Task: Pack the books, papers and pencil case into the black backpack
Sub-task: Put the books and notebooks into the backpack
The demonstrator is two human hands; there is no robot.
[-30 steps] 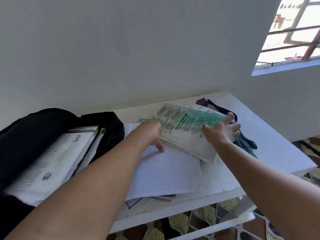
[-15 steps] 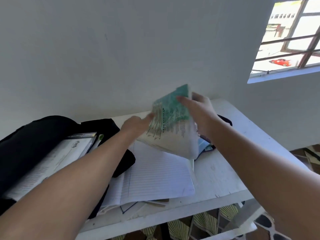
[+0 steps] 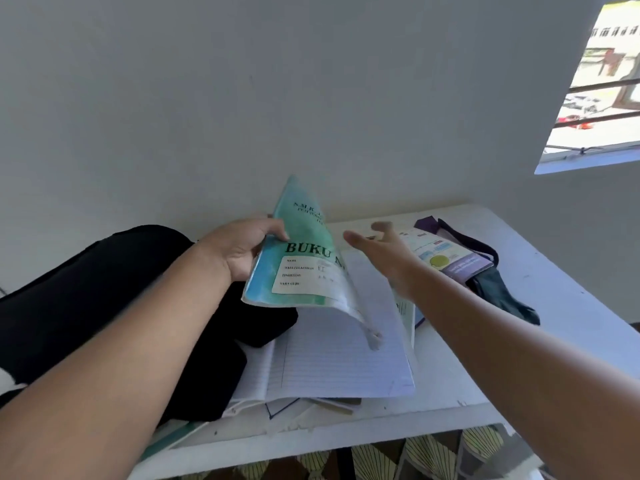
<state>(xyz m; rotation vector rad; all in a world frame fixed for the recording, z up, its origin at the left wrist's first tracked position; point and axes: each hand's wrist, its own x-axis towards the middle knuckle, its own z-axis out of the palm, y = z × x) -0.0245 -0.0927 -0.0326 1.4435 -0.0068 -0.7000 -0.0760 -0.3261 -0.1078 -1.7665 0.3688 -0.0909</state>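
My left hand (image 3: 239, 249) grips a green exercise book (image 3: 304, 268) by its left edge and holds it tilted above the table, its cover bending. Just right of the book, my right hand (image 3: 384, 251) hovers with fingers spread, holding nothing. The black backpack (image 3: 86, 306) lies at the left, partly under my left arm. Lined paper sheets (image 3: 343, 368) lie spread below the book. A purple and white booklet (image 3: 443, 258) rests on a dark pouch (image 3: 498, 292) at the right.
The white table (image 3: 571, 306) stands against a grey wall, its front edge near me. More papers and a thin book stick out under the lined sheets (image 3: 329, 405). A window is at the upper right. Patterned floor shows below the table.
The green book has been lifted off the pile and turned toward the backpack. My right hand has let go of it and opened; my left hand now holds it alone.
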